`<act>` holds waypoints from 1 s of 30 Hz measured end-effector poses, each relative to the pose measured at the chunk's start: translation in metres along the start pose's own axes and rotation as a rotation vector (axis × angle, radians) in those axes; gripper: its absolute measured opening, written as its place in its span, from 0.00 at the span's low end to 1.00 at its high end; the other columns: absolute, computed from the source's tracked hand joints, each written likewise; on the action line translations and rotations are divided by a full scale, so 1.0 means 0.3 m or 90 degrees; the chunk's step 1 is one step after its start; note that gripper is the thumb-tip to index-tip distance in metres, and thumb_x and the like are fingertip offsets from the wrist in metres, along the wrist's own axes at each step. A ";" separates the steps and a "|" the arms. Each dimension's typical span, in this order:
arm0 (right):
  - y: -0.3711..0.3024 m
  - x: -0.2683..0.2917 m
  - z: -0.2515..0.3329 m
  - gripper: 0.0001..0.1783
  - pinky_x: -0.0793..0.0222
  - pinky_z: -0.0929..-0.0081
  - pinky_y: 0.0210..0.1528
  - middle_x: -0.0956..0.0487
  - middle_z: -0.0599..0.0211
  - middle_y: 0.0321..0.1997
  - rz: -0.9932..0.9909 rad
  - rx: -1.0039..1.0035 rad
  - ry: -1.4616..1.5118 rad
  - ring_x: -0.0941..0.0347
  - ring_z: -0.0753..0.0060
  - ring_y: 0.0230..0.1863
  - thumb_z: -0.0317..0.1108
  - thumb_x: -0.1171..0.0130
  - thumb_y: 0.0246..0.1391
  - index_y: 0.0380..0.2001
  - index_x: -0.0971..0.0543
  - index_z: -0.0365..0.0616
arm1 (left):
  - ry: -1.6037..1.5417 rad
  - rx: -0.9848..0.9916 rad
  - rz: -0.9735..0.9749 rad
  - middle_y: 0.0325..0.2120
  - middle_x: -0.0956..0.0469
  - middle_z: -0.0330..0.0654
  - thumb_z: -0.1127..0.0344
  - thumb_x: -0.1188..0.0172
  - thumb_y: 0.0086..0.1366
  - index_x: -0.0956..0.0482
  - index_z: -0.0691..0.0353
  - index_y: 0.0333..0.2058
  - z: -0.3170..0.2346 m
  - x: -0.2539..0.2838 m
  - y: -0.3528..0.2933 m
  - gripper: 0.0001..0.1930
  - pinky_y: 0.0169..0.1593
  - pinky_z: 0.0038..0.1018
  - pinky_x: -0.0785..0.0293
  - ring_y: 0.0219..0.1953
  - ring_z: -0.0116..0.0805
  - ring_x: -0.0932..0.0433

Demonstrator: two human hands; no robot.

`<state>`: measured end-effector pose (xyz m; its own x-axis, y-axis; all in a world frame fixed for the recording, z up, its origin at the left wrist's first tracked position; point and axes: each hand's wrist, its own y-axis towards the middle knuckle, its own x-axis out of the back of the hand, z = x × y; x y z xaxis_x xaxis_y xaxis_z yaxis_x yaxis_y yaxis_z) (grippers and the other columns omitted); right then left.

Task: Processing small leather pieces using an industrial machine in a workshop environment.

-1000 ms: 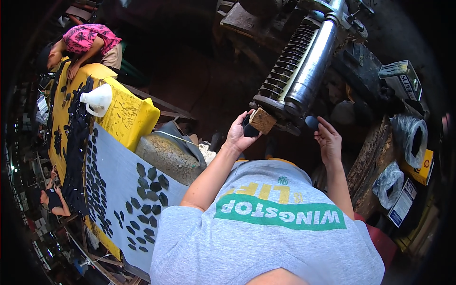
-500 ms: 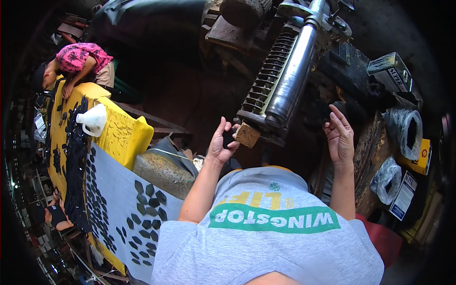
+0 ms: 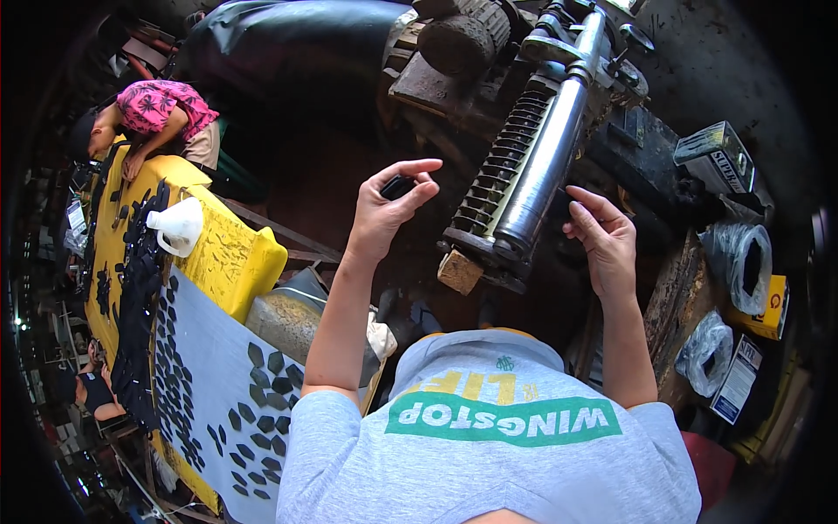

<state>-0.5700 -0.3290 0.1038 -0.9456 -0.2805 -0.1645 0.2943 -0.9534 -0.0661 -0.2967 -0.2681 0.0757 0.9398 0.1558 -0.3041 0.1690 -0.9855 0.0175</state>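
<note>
Small black pieces (image 3: 397,187), their exact kind unclear, rest in the curled fingers of my left hand (image 3: 384,205), left of the roller machine. Its thumb and index finger stretch out apart toward the machine. My right hand (image 3: 605,244) is on the other side, by the lower part of the shiny metal roller (image 3: 548,166). Its fingers are bent but apart, the index fingertip close to the roller, and I see nothing held. Beside the roller runs a row of dark rings (image 3: 504,150). A wooden block (image 3: 460,272) sits at the machine's near end.
At left, a yellow table (image 3: 229,271) bears a white plastic jug (image 3: 177,225), black strips and a grey sheet (image 3: 209,349) with many black cut pieces. A person in a pink shirt (image 3: 166,109) bends over its far end. Coiled clear plastic (image 3: 736,262) and boxes lie at right.
My left hand has moved up and away from the wooden block, keeping the black pieces. My right hand has moved left and slightly down toward the roller, its fingers bending. The view has shifted slightly.
</note>
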 end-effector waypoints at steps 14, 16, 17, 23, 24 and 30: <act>-0.058 0.052 -0.033 0.08 0.35 0.87 0.31 0.24 0.70 0.27 -0.106 0.052 -0.085 0.30 0.84 0.27 0.25 0.43 0.51 0.36 0.22 0.36 | 0.223 -0.171 0.220 0.44 0.25 0.40 0.73 0.33 0.48 0.19 0.58 0.36 -0.009 -0.038 0.157 0.14 0.35 0.17 0.31 0.29 0.20 0.30; -0.072 0.061 -0.037 0.08 0.35 0.87 0.31 0.24 0.70 0.27 -0.116 0.053 -0.086 0.30 0.84 0.27 0.25 0.43 0.51 0.36 0.22 0.36 | 0.235 -0.177 0.237 0.44 0.25 0.41 0.73 0.33 0.47 0.19 0.58 0.36 -0.010 -0.037 0.175 0.14 0.36 0.18 0.31 0.31 0.21 0.29; -0.078 0.065 -0.037 0.08 0.35 0.87 0.31 0.24 0.70 0.27 -0.123 0.053 -0.086 0.30 0.84 0.27 0.25 0.43 0.51 0.36 0.22 0.36 | 0.235 -0.177 0.241 0.44 0.25 0.41 0.73 0.33 0.47 0.19 0.58 0.36 -0.007 -0.038 0.185 0.14 0.36 0.18 0.31 0.31 0.21 0.29; -0.095 0.082 -0.037 0.08 0.35 0.87 0.31 0.24 0.70 0.27 -0.142 0.055 -0.078 0.30 0.83 0.27 0.25 0.43 0.51 0.35 0.22 0.36 | 0.230 -0.202 0.289 0.42 0.23 0.41 0.75 0.34 0.48 0.19 0.59 0.36 0.008 -0.039 0.220 0.14 0.39 0.19 0.31 0.39 0.26 0.26; -0.096 0.083 -0.037 0.08 0.35 0.87 0.31 0.24 0.70 0.27 -0.142 0.057 -0.077 0.30 0.83 0.27 0.25 0.43 0.51 0.35 0.22 0.36 | 0.228 -0.195 0.278 0.41 0.23 0.42 0.74 0.34 0.48 0.19 0.60 0.36 0.002 -0.038 0.217 0.13 0.40 0.20 0.31 0.39 0.27 0.25; -0.086 0.064 -0.002 0.07 0.35 0.87 0.32 0.24 0.70 0.26 -0.138 0.082 -0.078 0.30 0.84 0.27 0.24 0.43 0.50 0.35 0.22 0.36 | -0.040 -0.010 0.130 0.43 0.25 0.45 0.67 0.38 0.55 0.25 0.61 0.43 -0.043 0.022 0.164 0.16 0.31 0.15 0.31 0.32 0.25 0.27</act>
<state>-0.5958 -0.3098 0.1019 -0.9966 -0.0724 -0.0392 0.0708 -0.9967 0.0405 -0.2785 -0.3148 0.0868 0.9349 -0.0515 -0.3510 -0.0173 -0.9949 0.0998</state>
